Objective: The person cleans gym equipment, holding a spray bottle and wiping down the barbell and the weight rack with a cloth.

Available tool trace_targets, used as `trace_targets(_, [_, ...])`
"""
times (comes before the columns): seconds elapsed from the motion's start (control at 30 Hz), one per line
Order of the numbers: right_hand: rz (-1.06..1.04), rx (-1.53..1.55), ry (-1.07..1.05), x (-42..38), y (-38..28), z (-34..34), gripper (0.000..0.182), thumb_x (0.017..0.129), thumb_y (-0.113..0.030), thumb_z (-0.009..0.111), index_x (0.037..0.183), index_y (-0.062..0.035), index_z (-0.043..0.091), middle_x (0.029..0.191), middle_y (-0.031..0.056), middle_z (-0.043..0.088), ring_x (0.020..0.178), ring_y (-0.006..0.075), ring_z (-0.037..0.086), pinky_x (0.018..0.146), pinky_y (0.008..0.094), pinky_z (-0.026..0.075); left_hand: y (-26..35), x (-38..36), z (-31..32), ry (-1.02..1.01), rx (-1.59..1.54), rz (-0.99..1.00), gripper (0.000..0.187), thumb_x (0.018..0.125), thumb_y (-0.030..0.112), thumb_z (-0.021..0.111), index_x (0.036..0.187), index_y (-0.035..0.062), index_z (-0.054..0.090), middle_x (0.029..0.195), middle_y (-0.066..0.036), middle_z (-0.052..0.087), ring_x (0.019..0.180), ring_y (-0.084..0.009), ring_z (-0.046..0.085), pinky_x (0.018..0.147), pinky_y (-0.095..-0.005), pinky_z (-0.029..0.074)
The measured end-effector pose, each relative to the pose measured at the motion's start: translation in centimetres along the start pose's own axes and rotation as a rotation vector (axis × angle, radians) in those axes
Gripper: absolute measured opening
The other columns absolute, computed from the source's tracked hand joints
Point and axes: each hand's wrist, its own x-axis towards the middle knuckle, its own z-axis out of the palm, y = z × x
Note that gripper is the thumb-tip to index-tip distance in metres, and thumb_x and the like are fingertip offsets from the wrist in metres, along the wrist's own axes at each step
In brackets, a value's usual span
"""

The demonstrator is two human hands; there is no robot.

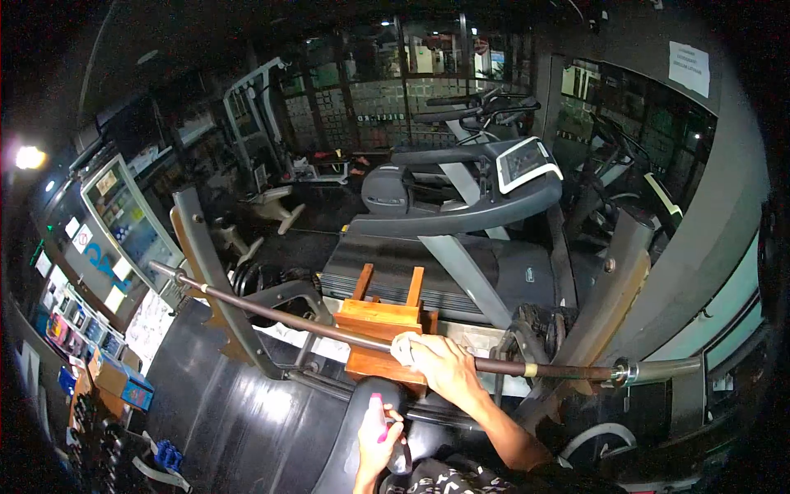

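Observation:
A long barbell [271, 313] lies across two uprights of a rack in front of me. My right hand [448, 370] is closed on a white cloth [403, 348] and presses it on the bar a little right of its middle. Lower down, my left hand [374, 445] is wrapped around a spray bottle [401, 459] with a pink top, near the black bench pad [362, 412]. The palm and fingers hide part of the bottle.
The left upright [216, 272] and right upright [613, 288] flank the bar. Behind it are a wooden stand [383, 313] and a treadmill [461, 206]. A glass-door fridge [136, 222] and a cardboard box [115, 379] stand at left.

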Motion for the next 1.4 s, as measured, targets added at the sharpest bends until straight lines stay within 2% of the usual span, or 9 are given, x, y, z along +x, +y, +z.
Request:
trace_targets(0.3, [-0.031, -0.140, -0.263, -4.0, 6.0, -7.0, 0.043, 0.070, -0.011, 0.065, 0.112, -0.0127, 0.058, 0.104, 0.0073, 0.058, 0.095, 0.0289, 0.058, 0.080, 0.0353, 0.050, 0.2, 2.5, -1.0, 0.012, -0.006, 0.030, 0.044, 0.080, -0.004, 0.060, 0.120, -0.0042, 0.041, 0.088, -0.009, 0.056, 0.063, -0.0123, 0.057, 0.054, -0.0245, 0.051])
trace_targets(0.37, [0.225, -0.030, -0.171, -4.3, 5.3, -7.7, 0.041, 0.070, -0.013, 0.066, 0.110, -0.0096, 0.058, 0.099, 0.0095, 0.059, 0.090, 0.0309, 0.058, 0.078, 0.0382, 0.049, 0.3, 2.8, -1.6, 0.018, 0.000, 0.022, 0.043, 0.080, -0.003, 0.061, 0.119, -0.0040, 0.042, 0.088, -0.009, 0.056, 0.063, -0.0121, 0.056, 0.053, -0.0241, 0.051])
trace_targets(0.47, [0.260, -0.155, -0.148, -2.9, 2.7, -6.9, 0.037, 0.070, -0.011, 0.064, 0.106, -0.0091, 0.058, 0.093, 0.0108, 0.059, 0.086, 0.0306, 0.059, 0.075, 0.0401, 0.049, 0.8, 3.4, -1.8, -0.021, 0.043, 0.019, 0.055, 0.080, -0.004, 0.058, 0.130, -0.0021, 0.036, 0.097, -0.011, 0.051, 0.075, -0.0131, 0.055, 0.053, -0.0239, 0.052])
trace_targets(0.63, [0.083, -0.005, -0.045, 0.9, 0.5, 2.3, 0.036, 0.071, -0.016, 0.062, 0.107, -0.0157, 0.058, 0.100, 0.0052, 0.059, 0.090, 0.0245, 0.060, 0.069, 0.0372, 0.053, 1.3, 5.4, -1.4, -0.100, 0.050, 0.044, 0.061, 0.080, -0.003, 0.057, 0.136, -0.0001, 0.031, 0.106, -0.010, 0.046, 0.081, -0.0129, 0.054, 0.053, -0.0238, 0.053])
trace_targets(0.87, [-0.086, 0.056, -0.111, 2.7, -1.5, 1.9, 0.040, 0.076, -0.007, 0.059, 0.116, -0.0115, 0.057, 0.114, 0.0032, 0.056, 0.096, 0.0245, 0.057, 0.073, 0.0364, 0.052, 1.8, 6.5, -2.0, -0.127, 0.055, 0.083, 0.063, 0.078, -0.008, 0.054, 0.136, 0.0006, 0.032, 0.107, -0.011, 0.046, 0.080, -0.0137, 0.054, 0.052, -0.0237, 0.053])
trace_targets(0.93, [-0.212, 0.178, -0.047, 2.0, -0.3, -1.7, 0.039, 0.076, -0.004, 0.059, 0.115, -0.0096, 0.057, 0.113, 0.0057, 0.057, 0.098, 0.0252, 0.057, 0.076, 0.0357, 0.051, 1.8, 6.5, -2.4, -0.094, 0.028, 0.073, 0.064, 0.080, -0.006, 0.057, 0.138, 0.0034, 0.030, 0.089, -0.008, 0.055, 0.059, -0.0107, 0.054, 0.053, -0.0231, 0.049])
trace_targets(1.17, [0.490, -0.357, 0.005, -5.9, 3.1, -8.1, 0.037, 0.070, 0.001, 0.057, 0.106, -0.0056, 0.056, 0.101, 0.0118, 0.056, 0.096, 0.0330, 0.053, 0.081, 0.0396, 0.044, 1.0, 7.1, -4.4, -0.151, 0.020, 0.049, 0.062, 0.079, -0.007, 0.056, 0.136, 0.0020, 0.033, 0.097, -0.009, 0.050, 0.072, -0.0131, 0.054, 0.052, -0.0231, 0.051])
trace_targets(1.3, [0.353, -0.495, 0.095, -4.3, 1.7, -3.9, 0.045, 0.066, 0.001, 0.058, 0.109, -0.0078, 0.053, 0.101, 0.0131, 0.056, 0.092, 0.0346, 0.053, 0.079, 0.0452, 0.042, 0.8, 7.4, -5.3, -0.163, 0.003, 0.066, 0.065, 0.079, -0.008, 0.054, 0.138, 0.0028, 0.029, 0.109, -0.010, 0.043, 0.087, -0.0148, 0.052, 0.052, -0.0235, 0.053])
trace_targets(1.4, [0.145, -0.058, 0.190, 0.9, -2.7, 0.1, 0.029, 0.068, -0.005, 0.060, 0.097, -0.0088, 0.061, 0.096, 0.0089, 0.061, 0.093, 0.0283, 0.057, 0.078, 0.0390, 0.046, 0.3, 7.4, -5.9, -0.195, -0.034, 0.013, 0.066, 0.077, -0.013, 0.055, 0.137, 0.0027, 0.032, 0.110, -0.011, 0.046, 0.084, -0.0143, 0.054, 0.054, -0.0240, 0.053])
